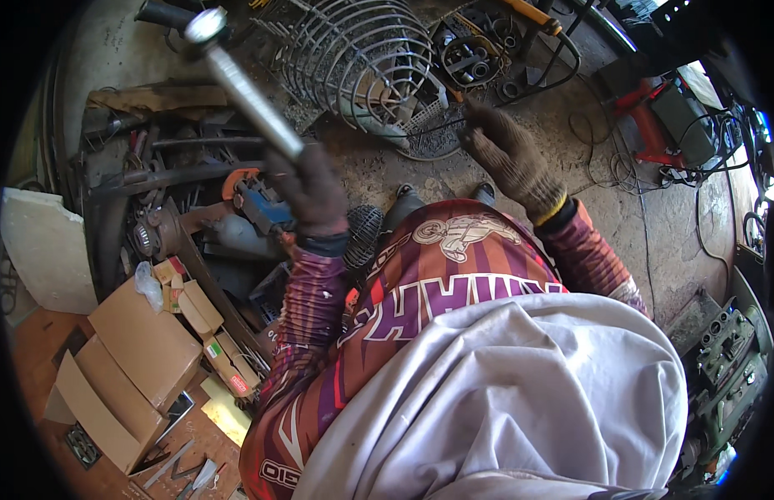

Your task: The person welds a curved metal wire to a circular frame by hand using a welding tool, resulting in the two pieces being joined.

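Note:
My left hand [310, 190], in a dark work glove, is closed round the lower end of a hammer's bare metal handle [252, 98]. The hammer is raised and slanted to the upper left, its head blurred near the picture's edge. My right hand [514, 158], in a brown knitted glove with a yellow cuff, is held out over the floor with its fingers curled together. Whatever lies between those fingertips, if anything, cannot be made out. Beyond both hands stands a rounded cage of bent metal rods [362, 58], nearest to the right hand's fingers.
Left lie metal bars, a blue power tool [266, 207] and opened cardboard boxes [145, 350]. A crate of metal parts [474, 54] is beyond the right hand. A red and black machine [666, 125] and loose cables [624, 167] are at right; greasy machinery [724, 358] stands lower right.

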Action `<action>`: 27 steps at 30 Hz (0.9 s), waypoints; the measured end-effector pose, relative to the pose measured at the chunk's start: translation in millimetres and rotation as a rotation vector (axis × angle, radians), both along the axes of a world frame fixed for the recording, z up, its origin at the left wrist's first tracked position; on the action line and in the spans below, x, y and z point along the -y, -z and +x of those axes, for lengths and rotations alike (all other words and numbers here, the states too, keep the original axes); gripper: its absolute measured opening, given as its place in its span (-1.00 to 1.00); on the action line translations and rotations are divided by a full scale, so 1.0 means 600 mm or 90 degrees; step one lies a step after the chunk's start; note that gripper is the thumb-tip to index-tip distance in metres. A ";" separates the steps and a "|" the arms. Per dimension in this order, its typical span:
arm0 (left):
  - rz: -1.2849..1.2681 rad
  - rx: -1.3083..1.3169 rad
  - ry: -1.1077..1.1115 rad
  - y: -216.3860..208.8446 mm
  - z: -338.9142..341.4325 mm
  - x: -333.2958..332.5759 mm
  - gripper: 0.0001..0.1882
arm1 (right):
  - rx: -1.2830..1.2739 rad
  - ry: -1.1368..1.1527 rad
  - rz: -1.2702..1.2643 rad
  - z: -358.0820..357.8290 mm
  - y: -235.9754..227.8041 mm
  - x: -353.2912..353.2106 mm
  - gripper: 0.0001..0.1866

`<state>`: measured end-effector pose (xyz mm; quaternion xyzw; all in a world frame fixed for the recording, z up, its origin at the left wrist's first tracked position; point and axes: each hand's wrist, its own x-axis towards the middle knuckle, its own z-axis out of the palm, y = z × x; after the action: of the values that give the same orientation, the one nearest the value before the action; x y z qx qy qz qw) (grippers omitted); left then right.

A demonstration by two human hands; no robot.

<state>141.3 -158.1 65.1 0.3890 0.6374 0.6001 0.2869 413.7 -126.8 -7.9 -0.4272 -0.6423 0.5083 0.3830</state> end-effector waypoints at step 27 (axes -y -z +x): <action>0.236 -0.423 0.388 0.076 -0.168 -0.370 -0.33 | -0.486 0.379 -0.421 -0.338 0.043 0.106 -0.55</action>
<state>40.5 63.9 19.4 0.7728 0.4342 0.4356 0.1564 211.2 -190.3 -33.8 -0.4723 -0.1186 0.6703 0.5600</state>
